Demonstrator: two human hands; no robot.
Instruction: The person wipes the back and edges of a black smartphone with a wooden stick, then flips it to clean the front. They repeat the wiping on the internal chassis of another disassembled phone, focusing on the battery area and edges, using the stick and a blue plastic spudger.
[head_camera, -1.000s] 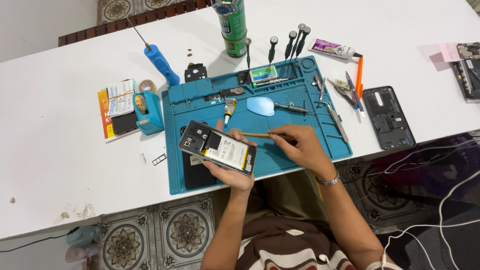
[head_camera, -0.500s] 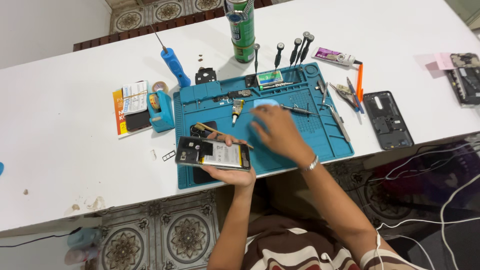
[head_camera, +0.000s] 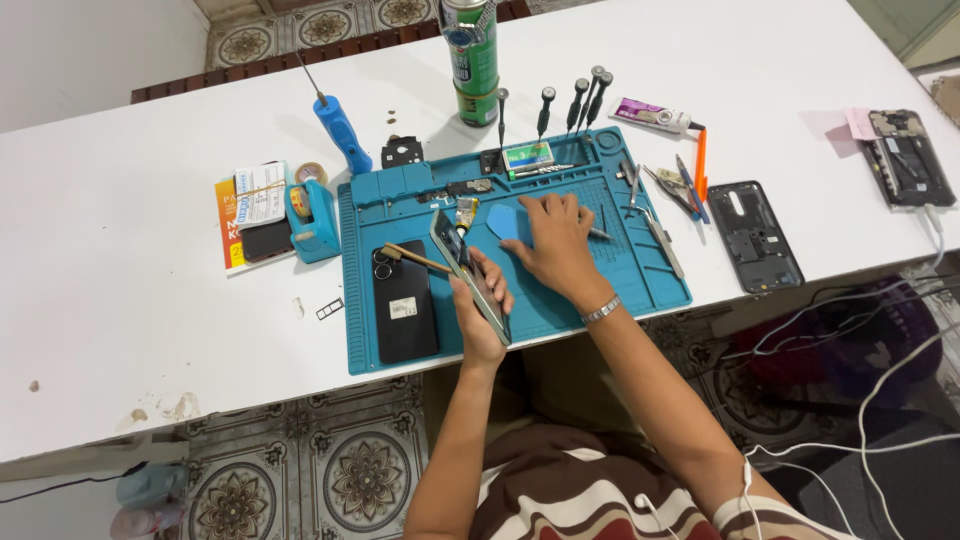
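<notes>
Since half a second ago the left hand (head_camera: 478, 318) has tipped the opened smartphone (head_camera: 470, 276) from lying flat up onto its long edge over the blue repair mat (head_camera: 620, 275), fingers wrapped around its lower end, likely to steady it and expose one side. Meanwhile the right hand (head_camera: 553, 240) has settled flat on the mat, fingers spread and holding nothing, fingertips beside the blue triangular pick (head_camera: 502, 222). A black back cover (head_camera: 402, 300) lies flat just left of the phone, a small brush (head_camera: 415, 258) resting across its top.

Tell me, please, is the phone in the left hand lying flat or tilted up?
Tilted: the left hand holds the opened phone on edge above the blue mat.
</notes>
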